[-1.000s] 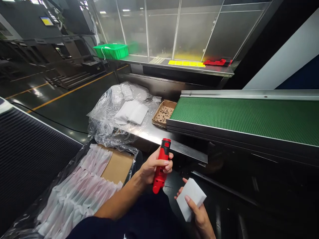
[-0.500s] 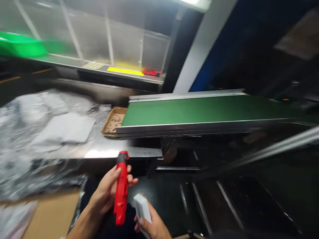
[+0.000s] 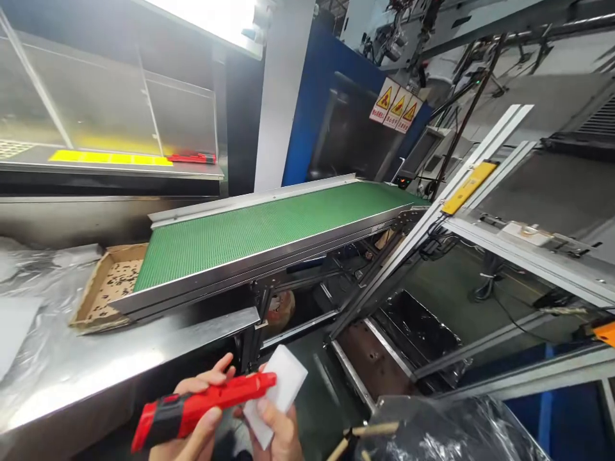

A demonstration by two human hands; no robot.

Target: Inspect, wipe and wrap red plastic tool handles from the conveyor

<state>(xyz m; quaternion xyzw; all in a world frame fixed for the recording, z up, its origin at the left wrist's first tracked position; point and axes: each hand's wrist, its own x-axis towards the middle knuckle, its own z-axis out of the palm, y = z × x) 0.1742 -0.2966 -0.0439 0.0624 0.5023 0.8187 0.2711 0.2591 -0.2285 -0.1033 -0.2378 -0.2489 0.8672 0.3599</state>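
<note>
My left hand (image 3: 192, 442) is closed around a red plastic housing (image 3: 216, 396) with a black band near one end. The housing lies almost level, its narrow end pointing right. In my right hand (image 3: 281, 432) is a white foam sheet (image 3: 289, 378), pinched between thumb and fingers. The housing's narrow end overlaps the sheet in view; whether they touch I cannot tell. Both hands are low in the view, in front of the metal table edge. A similar red part (image 3: 192, 158) lies on the shelf at the back left.
A green conveyor belt (image 3: 259, 224) slopes across the middle, with a cardboard tray (image 3: 91, 291) of small dark bits under its near end. Clear plastic wrap (image 3: 52, 275) covers the metal table (image 3: 158, 346) at left. An aluminium frame (image 3: 523, 256) stands at right, above black plastic sheeting (image 3: 456, 429).
The view has swung right. The red housing has turned from upright to nearly level, and its narrow end has come up to the white foam sheet. Both hands keep their hold.
</note>
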